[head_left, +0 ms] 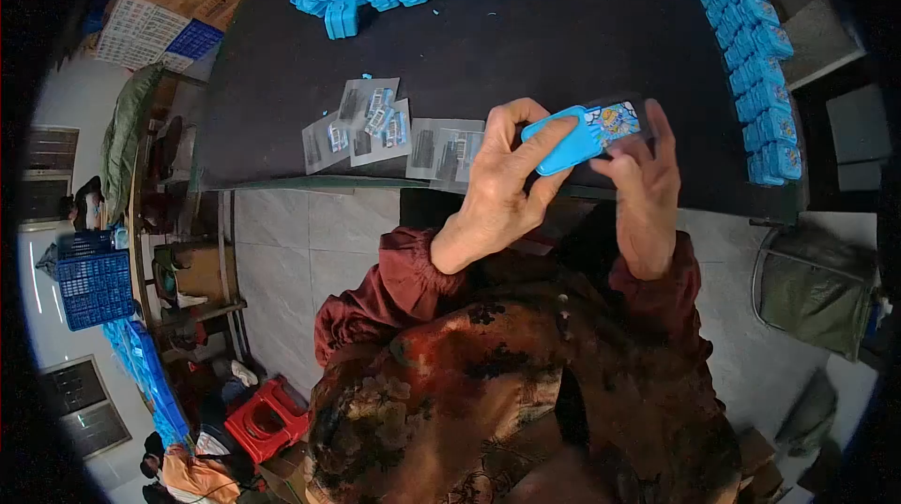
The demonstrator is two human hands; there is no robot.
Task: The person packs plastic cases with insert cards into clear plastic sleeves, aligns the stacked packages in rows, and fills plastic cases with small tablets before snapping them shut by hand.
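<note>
Fingers (549, 135) of left hand (502, 185) around blue case (584, 143), right hand (648, 180) upright beside it, grip unclear

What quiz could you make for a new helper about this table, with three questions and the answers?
1. Which hand grips the light-blue case?
2. True or false: the flat sheets lie on the dark table.
3. Where are the lined-up blue cases?
a) On the red stool
b) Along the table's right side
c) Under the table

Key:
1. The left hand.
2. True.
3. b
</note>
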